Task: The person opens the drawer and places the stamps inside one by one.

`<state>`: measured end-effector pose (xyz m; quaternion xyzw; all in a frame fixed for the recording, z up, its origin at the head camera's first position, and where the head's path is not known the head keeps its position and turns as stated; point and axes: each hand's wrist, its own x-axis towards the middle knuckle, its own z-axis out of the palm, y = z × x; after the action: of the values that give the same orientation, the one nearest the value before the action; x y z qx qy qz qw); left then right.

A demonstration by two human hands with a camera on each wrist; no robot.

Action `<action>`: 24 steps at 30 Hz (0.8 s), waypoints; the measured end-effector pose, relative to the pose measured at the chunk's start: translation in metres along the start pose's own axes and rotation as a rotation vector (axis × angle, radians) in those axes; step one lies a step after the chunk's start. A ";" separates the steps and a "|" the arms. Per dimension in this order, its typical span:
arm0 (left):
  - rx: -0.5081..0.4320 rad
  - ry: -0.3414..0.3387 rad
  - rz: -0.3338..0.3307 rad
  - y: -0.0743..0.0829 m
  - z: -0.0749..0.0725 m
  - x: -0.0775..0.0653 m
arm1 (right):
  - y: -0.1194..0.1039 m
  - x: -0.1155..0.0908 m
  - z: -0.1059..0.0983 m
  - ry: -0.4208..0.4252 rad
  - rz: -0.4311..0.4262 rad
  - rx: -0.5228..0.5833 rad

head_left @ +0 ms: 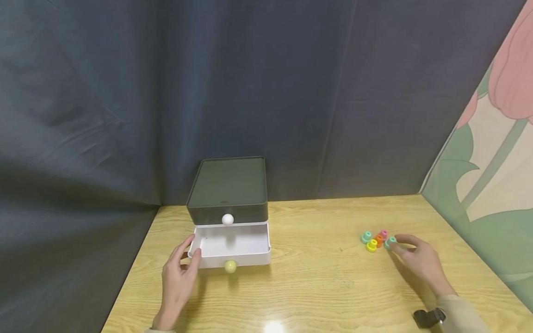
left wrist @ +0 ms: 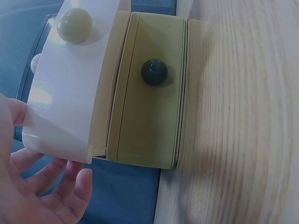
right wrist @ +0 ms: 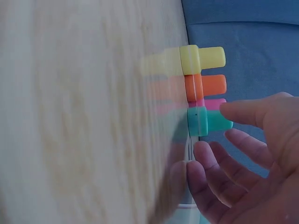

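Note:
A small cabinet [head_left: 233, 182] has a dark top drawer with a white knob [head_left: 227, 219]. Below it, a white drawer [head_left: 254, 260] with a yellow-green knob [head_left: 230, 266] stands pulled out, its visible floor bare. My left hand [head_left: 178, 280] holds this drawer at its front left corner, thumb over the rim and fingers along the side. Far to the right, my right hand [head_left: 421, 263] pinches a teal peg [right wrist: 217, 120] between thumb and index finger; the peg stands upright on the table. Beside it are an orange peg [head_left: 379, 239], a pink peg [head_left: 384, 234], a yellow peg [head_left: 372, 246] and another teal peg [head_left: 366, 237].
A lower olive drawer [left wrist: 149, 116] with a dark knob [left wrist: 154, 72] is closed under the white one. The wooden table [head_left: 308, 273] meets a dark curtain [head_left: 291, 92] at the back and left. A flower-patterned panel [head_left: 495, 162] borders the right side.

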<state>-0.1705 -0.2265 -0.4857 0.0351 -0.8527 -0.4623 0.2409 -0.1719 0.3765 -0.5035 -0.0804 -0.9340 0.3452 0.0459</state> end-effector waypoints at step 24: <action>-0.011 -0.005 -0.007 0.001 -0.001 -0.001 | -0.006 -0.002 -0.013 -0.018 0.040 0.019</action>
<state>-0.1692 -0.2263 -0.4848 0.0356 -0.8505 -0.4681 0.2372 -0.1688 0.3799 -0.4898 -0.0956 -0.9292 0.3556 0.0315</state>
